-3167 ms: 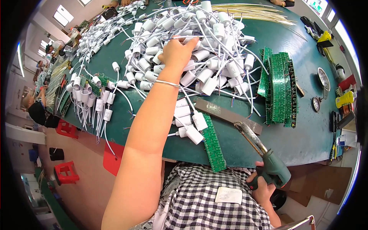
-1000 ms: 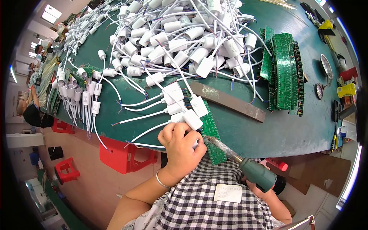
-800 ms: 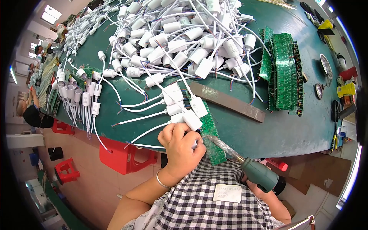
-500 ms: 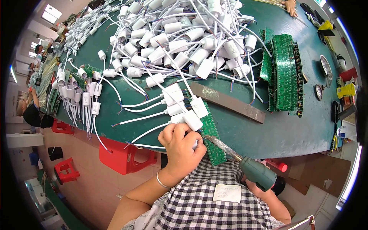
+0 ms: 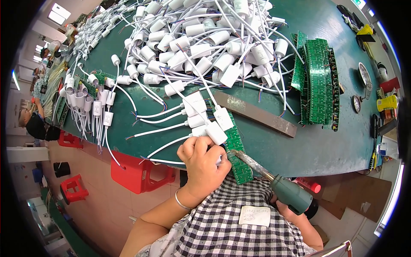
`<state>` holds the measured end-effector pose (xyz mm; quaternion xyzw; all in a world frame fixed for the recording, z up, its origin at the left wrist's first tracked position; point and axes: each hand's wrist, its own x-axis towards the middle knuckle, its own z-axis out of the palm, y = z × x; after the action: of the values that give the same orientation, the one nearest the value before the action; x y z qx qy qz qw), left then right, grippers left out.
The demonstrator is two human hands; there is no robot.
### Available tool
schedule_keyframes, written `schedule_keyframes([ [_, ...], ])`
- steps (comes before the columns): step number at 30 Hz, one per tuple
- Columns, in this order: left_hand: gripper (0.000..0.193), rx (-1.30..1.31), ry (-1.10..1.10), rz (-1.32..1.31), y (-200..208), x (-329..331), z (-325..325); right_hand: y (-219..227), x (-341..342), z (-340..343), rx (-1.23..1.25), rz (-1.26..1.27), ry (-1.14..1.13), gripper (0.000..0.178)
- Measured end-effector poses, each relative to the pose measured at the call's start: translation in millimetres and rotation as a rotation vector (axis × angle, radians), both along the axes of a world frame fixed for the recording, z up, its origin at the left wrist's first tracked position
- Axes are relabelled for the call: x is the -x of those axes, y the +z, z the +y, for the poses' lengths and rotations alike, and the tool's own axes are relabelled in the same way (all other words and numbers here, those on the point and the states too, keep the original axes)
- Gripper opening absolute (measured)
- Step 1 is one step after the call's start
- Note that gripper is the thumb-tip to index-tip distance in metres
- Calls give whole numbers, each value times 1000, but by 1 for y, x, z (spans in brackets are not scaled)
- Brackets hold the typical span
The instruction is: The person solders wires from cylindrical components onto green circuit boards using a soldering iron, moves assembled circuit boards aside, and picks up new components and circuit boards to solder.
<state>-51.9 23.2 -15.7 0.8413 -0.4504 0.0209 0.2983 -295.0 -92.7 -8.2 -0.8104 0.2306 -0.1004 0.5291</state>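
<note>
From the head view: at the left edge of the board [image 5: 242, 172] on the counter [image 5: 338, 147], holding probably a socket [image 5: 219, 161], mostly hidden, in the curled left hand [image 5: 202, 160]. Looks light, stiff, slightly slippery; best taken round the body. Gripping the iron [image 5: 292, 195] by its handle with the right hand [image 5: 284, 210]; likely heavier, safest held there. With the board, expect thin, brittle stiffness: take by the edges.

The right grip [image 5: 286, 210] holds a soldering iron [image 5: 291, 195] over a green circuit board [image 5: 243, 172] beside the left grip [image 5: 203, 162].
</note>
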Motion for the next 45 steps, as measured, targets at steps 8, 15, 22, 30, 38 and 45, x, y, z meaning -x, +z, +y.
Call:
schedule_keyframes([
  [8, 12, 2, -4, -9, -1, 0, 0, 5, -6, -2, 122, -59, 22, 14],
  [15, 12, 5, 1, -13, -1, 0, 0, -7, 12, 3, -7, 64, -5, 21],
  [22, 12, 4, -1, -20, -1, 0, 0, -8, 11, 6, -262, -62, -144, 25],
  [30, 12, 8, 5, -25, -3, 0, 0, -4, 6, 4, -327, -86, -169, 24],
  [38, 12, 10, 10, -22, -5, 0, 0, -4, 8, 7, -372, -10, -190, 23],
  [45, 12, -1, 4, -29, -5, 0, 1, -8, 9, 6, -262, 84, -132, 19],
])
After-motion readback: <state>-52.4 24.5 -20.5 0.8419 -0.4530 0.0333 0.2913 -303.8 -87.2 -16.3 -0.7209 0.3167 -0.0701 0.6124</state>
